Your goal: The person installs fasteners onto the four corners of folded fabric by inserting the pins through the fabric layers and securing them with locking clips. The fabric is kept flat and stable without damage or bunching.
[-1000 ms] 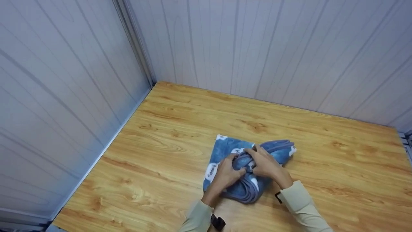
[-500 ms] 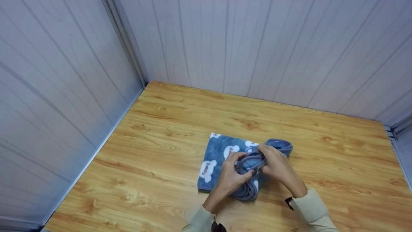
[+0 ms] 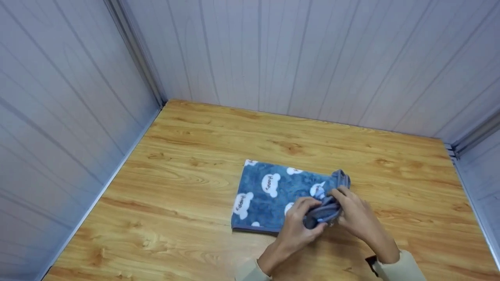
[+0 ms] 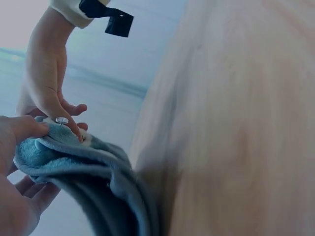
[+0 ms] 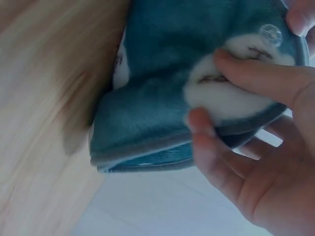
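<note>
A folded blue fleece cloth [image 3: 254, 183] with white bear-head patches reading "Happy" lies on the table in the head view. Its right end is gathered up between both hands. My left hand [image 3: 296, 226] grips the near side of that bunched part, thumb below and fingers above. On the far right side my right hand [image 3: 357, 214] pinches the bunched edge. The right wrist view shows the thumb pressed over a white patch, close to a clear round button [image 5: 270, 35]. Both fingertip sets partly hide the bunch's inner folds.
A wood-grain table [image 3: 156, 218] carries the cloth. Pale panelled walls [image 3: 242, 54] rise behind it and along the left side, with another wall [image 3: 482, 168] at the right edge.
Both hands have shifted right and nearer with the gathered end. More of the flat, patterned left part of the cloth shows now. The head view has turned slightly right.
</note>
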A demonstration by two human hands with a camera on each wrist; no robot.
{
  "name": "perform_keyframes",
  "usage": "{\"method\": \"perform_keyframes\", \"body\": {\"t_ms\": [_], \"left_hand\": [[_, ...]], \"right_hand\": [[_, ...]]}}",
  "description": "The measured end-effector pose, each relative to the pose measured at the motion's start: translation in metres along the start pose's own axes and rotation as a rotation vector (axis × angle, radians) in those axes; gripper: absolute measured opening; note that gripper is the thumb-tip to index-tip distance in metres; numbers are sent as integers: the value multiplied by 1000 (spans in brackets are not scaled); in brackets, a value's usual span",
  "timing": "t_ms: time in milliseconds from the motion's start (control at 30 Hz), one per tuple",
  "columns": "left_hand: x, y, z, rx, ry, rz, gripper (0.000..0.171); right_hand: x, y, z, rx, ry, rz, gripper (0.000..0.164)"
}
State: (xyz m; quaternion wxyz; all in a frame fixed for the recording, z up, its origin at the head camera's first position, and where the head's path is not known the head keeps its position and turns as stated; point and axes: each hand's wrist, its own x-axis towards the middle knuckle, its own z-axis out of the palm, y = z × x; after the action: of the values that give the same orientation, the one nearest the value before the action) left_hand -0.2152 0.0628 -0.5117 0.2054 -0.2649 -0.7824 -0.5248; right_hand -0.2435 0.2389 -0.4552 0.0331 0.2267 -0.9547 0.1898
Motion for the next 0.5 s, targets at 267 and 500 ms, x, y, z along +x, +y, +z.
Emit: {"method": "perform_keyframes", "body": {"t_ms": [267, 500], "left_hand": [[-20, 9, 21, 99, -157, 48, 41], [-31, 12, 29, 86, -384, 106, 25]], "right_hand": [[-39, 14, 11, -70, 32, 26, 43], [-71, 29, 19, -4, -95, 137, 45]]}}
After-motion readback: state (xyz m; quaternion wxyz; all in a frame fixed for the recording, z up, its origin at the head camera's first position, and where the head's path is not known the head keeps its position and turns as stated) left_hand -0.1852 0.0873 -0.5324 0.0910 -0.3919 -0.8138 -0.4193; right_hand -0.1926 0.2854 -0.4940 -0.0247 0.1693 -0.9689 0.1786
